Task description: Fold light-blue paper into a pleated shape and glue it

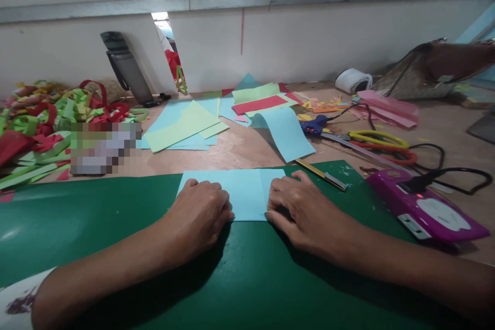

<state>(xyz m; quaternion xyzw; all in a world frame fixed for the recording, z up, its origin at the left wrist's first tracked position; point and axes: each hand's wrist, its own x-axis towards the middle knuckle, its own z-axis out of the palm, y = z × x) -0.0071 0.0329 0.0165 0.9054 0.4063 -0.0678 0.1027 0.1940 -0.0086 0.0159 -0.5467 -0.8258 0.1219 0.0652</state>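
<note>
A light blue sheet of paper (247,193) lies on the green mat (240,278), its near edge straight and towards me. At the left part of the sheet, my left hand (204,206) is closed with curled fingers on that near edge. My right hand (296,206) is likewise closed, its fingertips and thumb at the right end of the same edge. Behind it stands a curled light blue strip of paper (288,134). A yellow utility knife (323,174) rests just beyond my right hand, at the mat's far edge.
Cut paper strips (50,118) heap up at the left, near a grey bottle (127,69). Green sheets (187,126) lie behind the mat. At the right are yellow-handled scissors (377,138), a blue glue gun (315,125) and a purple power strip (425,206) with cables.
</note>
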